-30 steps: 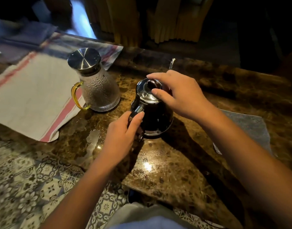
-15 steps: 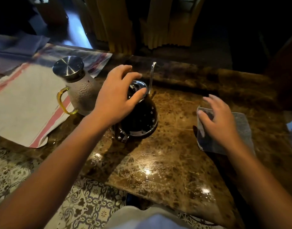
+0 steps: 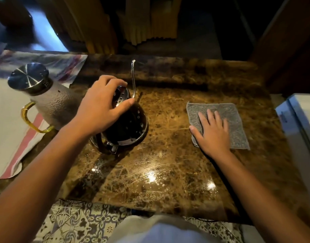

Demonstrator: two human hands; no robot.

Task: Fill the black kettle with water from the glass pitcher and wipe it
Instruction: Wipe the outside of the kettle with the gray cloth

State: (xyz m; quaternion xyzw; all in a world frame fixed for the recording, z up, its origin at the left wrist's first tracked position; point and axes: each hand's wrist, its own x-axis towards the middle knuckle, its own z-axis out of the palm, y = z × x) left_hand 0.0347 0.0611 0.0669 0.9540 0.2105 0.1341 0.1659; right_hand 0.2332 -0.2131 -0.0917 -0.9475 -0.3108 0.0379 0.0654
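Observation:
The black kettle [image 3: 128, 127] stands on the brown marble counter [image 3: 168, 169], its thin gooseneck spout [image 3: 133, 78] pointing away from me. My left hand [image 3: 100, 107] grips the kettle's shiny lid from above, fingers curled around its rim. The textured glass pitcher [image 3: 54, 106] with a steel lid and amber handle stands just left of the kettle. To the right, a grey cloth [image 3: 233, 118] lies flat on the counter. My right hand [image 3: 212, 130] rests palm-down on the cloth's near-left part, fingers spread.
A white towel with red stripes [image 3: 10, 130] lies under and left of the pitcher. A white appliance edge [image 3: 301, 123] sits at the far right. Wet smears glint on the counter's near middle. Patterned floor tiles [image 3: 80, 223] show below the counter edge.
My left hand moved from the kettle's handle to its lid. My right hand left the lid, swung right and settled flat on the grey cloth.

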